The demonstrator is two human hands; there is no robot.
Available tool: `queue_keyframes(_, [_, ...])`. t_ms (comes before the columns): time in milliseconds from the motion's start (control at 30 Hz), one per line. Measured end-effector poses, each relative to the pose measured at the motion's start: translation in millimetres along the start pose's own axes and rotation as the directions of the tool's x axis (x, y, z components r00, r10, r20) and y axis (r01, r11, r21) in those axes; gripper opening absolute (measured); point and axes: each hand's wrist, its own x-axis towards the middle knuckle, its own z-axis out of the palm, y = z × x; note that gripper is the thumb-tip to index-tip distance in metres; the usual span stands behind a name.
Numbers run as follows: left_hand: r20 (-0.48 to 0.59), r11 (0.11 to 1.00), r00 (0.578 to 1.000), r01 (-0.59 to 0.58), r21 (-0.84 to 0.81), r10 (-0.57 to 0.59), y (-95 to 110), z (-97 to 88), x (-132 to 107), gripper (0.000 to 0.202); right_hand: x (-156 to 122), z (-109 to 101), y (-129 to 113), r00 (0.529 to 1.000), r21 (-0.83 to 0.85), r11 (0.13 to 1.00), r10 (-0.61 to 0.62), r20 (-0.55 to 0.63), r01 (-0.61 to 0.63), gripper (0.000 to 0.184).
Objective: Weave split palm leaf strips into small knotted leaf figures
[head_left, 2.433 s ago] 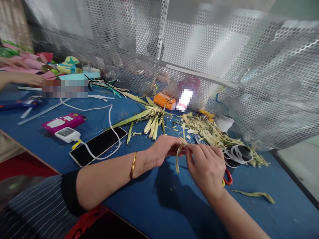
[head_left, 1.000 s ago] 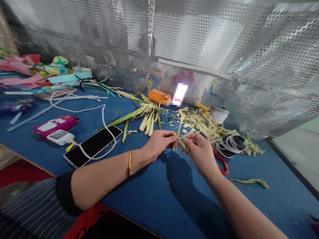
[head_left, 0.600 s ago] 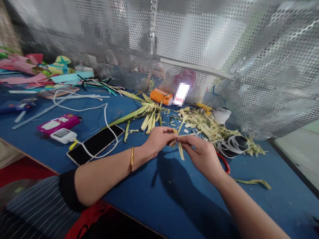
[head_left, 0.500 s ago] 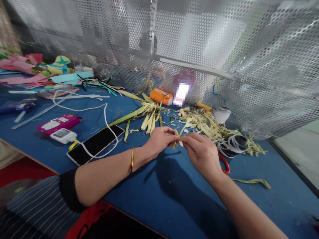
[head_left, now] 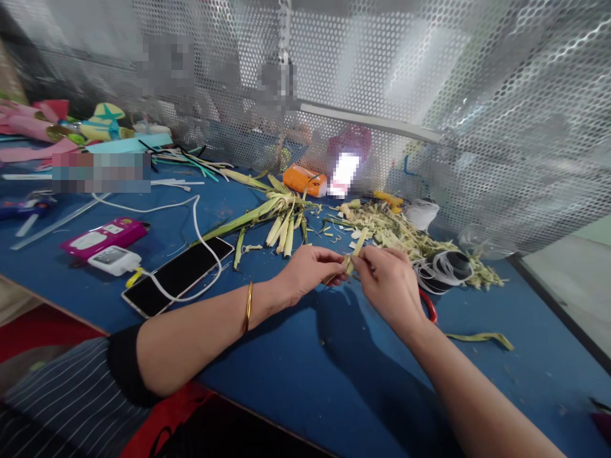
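Observation:
Over the blue table, my left hand and my right hand meet fingertip to fingertip. Both pinch a small folded piece of pale green palm leaf strip, whose free end sticks up between them. A gold bangle sits on my left wrist. Just behind the hands lie a bundle of cut leaf stalks and a heap of leaf trimmings.
A black phone with a white cable, a pink device and a white charger lie to the left. Red-handled scissors, a ribbon spool, an orange box and a loose leaf strip are nearby. A perforated metal screen stands behind.
The dangling end of the strip has been folded in; it now points up between my fingertips. Both hands stayed together above the table.

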Motion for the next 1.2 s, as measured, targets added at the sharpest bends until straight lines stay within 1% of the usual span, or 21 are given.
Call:
queue_keyframes(67, [-0.019, 1.000, 1.000, 0.025, 0.004, -0.025, 1, 1.0, -1, 0.009, 0, 0, -1, 0.990, 0.071, 0.989, 0.122, 0.069, -0.127, 0.029])
queue_keyframes(133, [-0.023, 0.999, 0.999, 0.027, 0.018, -0.026, -1, 1.7, -1, 0.006, -1, 2, -1, 0.967, 0.123, 0.964, 0.217, 0.135, -0.234, 0.028])
queue_keyframes(167, [-0.019, 0.999, 1.000, 0.021, 0.032, -0.020, -2, 1.9, -1, 0.004, -1, 3, -1, 0.956, 0.137, 0.953, 0.249, 0.156, -0.270, 0.027])
queue_keyframes(233, [-0.018, 0.998, 1.000, 0.001, 0.063, 0.000, -7, 2.1, 0, 0.002, -2, 7, -1, 0.944, 0.153, 0.940, 0.279, 0.177, -0.306, 0.025])
queue_keyframes(300, [-0.029, 0.996, 0.999, -0.025, 0.091, 0.028, -11, 1.9, 1, 0.005, -4, 11, -2, 0.941, 0.165, 0.934, 0.286, 0.178, -0.316, 0.024])
queue_keyframes(400, [-0.081, 0.995, 0.995, -0.059, 0.074, 0.065, -13, 1.2, 2, 0.010, -3, 13, -3, 0.935, 0.209, 0.918, 0.301, 0.188, -0.338, 0.027])
queue_keyframes(433, [-0.102, 0.996, 0.992, -0.067, 0.060, 0.073, -12, 0.8, 3, 0.011, -3, 12, -2, 0.931, 0.230, 0.908, 0.311, 0.191, -0.351, 0.027])
queue_keyframes(500, [-0.144, 0.997, 0.987, -0.067, 0.036, 0.072, -8, -0.4, 3, 0.012, 0, 7, -1, 0.927, 0.284, 0.887, 0.318, 0.201, -0.366, 0.022])
queue_keyframes(567, [-0.160, 0.998, 0.985, -0.062, 0.030, 0.066, -4, -2.0, 4, 0.013, 2, -1, 1, 0.933, 0.361, 0.863, 0.297, 0.204, -0.354, 0.016])
queue_keyframes(633, [-0.149, 0.997, 0.986, -0.068, 0.022, 0.070, -1, -3.9, 4, 0.015, 5, -8, 4, 0.948, 0.465, 0.828, 0.246, 0.200, -0.313, 0.016])
queue_keyframes(700, [-0.131, 0.996, 0.988, -0.088, 0.004, 0.087, -1, -5.5, 5, 0.020, 7, -12, 6, 0.956, 0.566, 0.771, 0.217, 0.197, -0.291, 0.014])
queue_keyframes(767, [-0.115, 0.995, 0.988, -0.103, -0.014, 0.101, 0, -6.2, 4, 0.023, 7, -10, 5, 0.950, 0.655, 0.689, 0.239, 0.199, -0.311, 0.014])
queue_keyframes(833, [-0.100, 0.995, 0.991, -0.096, -0.023, 0.093, 1, -5.8, 3, 0.022, 6, -6, 4, 0.935, 0.720, 0.603, 0.295, 0.199, -0.343, 0.014])
queue_keyframes(900, [-0.086, 0.998, 0.994, -0.064, -0.030, 0.061, 3, -4.6, 2, 0.019, 4, 0, 2, 0.925, 0.752, 0.563, 0.341, 0.165, -0.342, 0.014])
queue_keyframes(1000, [-0.075, 0.999, 0.997, -0.021, -0.036, 0.018, 6, -2.8, 0, 0.018, 2, 6, -1, 0.927, 0.770, 0.555, 0.355, 0.121, -0.313, 0.016])
queue_keyframes(1100, [-0.063, 0.999, 0.998, -0.002, -0.040, -0.001, 4, -2.3, -1, 0.019, 2, 7, -2, 0.930, 0.813, 0.489, 0.328, 0.164, -0.316, 0.016])
queue_keyframes(1200, [-0.039, 0.999, 0.999, 0.029, -0.046, -0.031, 0, -2.6, 0, 0.018, 3, 6, -3, 0.914, 0.834, 0.429, 0.356, 0.197, -0.347, 0.014])
